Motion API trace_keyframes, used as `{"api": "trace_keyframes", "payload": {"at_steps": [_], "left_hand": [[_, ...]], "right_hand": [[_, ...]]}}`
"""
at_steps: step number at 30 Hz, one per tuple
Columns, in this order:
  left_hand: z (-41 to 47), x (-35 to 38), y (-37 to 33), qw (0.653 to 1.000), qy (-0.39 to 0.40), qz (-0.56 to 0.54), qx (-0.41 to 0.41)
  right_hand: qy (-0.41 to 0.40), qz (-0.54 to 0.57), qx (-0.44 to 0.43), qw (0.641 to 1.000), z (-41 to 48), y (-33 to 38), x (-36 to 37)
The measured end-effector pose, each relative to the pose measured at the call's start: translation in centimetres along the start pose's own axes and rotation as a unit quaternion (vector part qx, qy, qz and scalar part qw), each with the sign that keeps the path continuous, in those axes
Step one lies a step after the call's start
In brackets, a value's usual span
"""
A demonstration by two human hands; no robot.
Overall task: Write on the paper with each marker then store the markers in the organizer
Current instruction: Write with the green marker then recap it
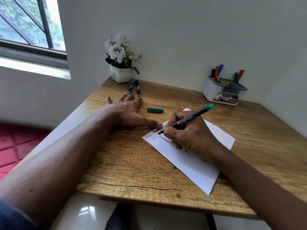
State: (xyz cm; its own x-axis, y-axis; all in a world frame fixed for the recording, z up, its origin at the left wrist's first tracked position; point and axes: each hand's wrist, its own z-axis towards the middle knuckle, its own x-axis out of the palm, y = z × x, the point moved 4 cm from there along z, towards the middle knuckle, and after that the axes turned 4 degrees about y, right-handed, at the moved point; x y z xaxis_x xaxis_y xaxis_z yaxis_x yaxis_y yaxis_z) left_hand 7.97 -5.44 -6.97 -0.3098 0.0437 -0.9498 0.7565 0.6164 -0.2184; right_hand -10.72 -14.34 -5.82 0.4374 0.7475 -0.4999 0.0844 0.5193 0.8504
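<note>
Two forearms come in from the bottom edge, both cut off by the frame; a dark sleeve is a blur in the lower left corner. The paper lies skewed on the table, its near corner close to the front edge. Your right hand rests on the sheet and hides its middle. Its fingers are curled tight round the green marker, pinching it low near the tip. The tip is down on the paper's upper left part and the teal end points up and away. A few short words in pale, black and blue ink sit there, too small to read, some under your hand.

Your left hand lies flat on the wood, fingers straight and spread, holding nothing. Its thumb tip touches the paper's far corner. The green cap lies loose between your hands.

Just past your left fingertips a blue marker and a dark marker lie side by side. The flower pot stands behind them at the wall. The organizer sits in the far right corner. Five stored markers stand in it, three in the left compartment and two in the right, lower halves hidden. Its front label is unreadable. The window is cut off at upper left.
</note>
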Motion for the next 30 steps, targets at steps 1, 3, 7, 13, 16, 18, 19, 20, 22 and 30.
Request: {"api": "trace_keyframes", "payload": {"at_steps": [1, 3, 7, 13, 16, 18, 19, 20, 22, 30], "left_hand": [[-0.04, 0.02, -0.01, 1.000, 0.000, 0.000, 0.000], [-0.04, 0.03, -0.01, 1.000, -0.003, 0.000, -0.001], [0.07, 0.05, 0.04, 1.000, -0.006, -0.003, 0.000], [0.27, 0.10, 0.23, 1.000, 0.003, -0.001, 0.002], [0.37, 0.12, 0.18, 1.000, 0.002, 0.004, -0.001], [0.44, 0.13, 0.19, 1.000, 0.004, 0.006, -0.002], [0.48, 0.13, 0.24, 1.000, 0.005, 0.006, -0.002], [0.54, 0.15, 0.28, 1.000, 0.006, 0.006, -0.002], [0.63, 0.18, 0.37, 1.000, 0.004, 0.006, 0.000], [0.45, 0.17, 0.21, 1.000, 0.003, 0.006, -0.003]], "right_hand": [[-0.003, -0.012, -0.005, 1.000, 0.00, -0.04, 0.07], [-0.006, -0.023, -0.009, 1.000, 0.04, -0.13, 0.23], [0.002, -0.009, -0.009, 1.000, 0.13, -0.12, 0.09], [0.016, -0.003, -0.019, 1.000, 0.00, -0.06, 0.20], [0.012, 0.002, -0.020, 1.000, 0.00, -0.08, 0.06], [0.013, 0.001, -0.023, 1.000, -0.07, 0.10, 0.12], [0.011, 0.002, -0.022, 1.000, -0.08, 0.15, 0.14], [0.007, 0.002, -0.020, 1.000, -0.08, 0.18, 0.10], [-0.004, 0.004, -0.015, 1.000, -0.03, 0.12, -0.02], [-0.007, -0.002, -0.014, 1.000, -0.14, 0.16, -0.02]]}}
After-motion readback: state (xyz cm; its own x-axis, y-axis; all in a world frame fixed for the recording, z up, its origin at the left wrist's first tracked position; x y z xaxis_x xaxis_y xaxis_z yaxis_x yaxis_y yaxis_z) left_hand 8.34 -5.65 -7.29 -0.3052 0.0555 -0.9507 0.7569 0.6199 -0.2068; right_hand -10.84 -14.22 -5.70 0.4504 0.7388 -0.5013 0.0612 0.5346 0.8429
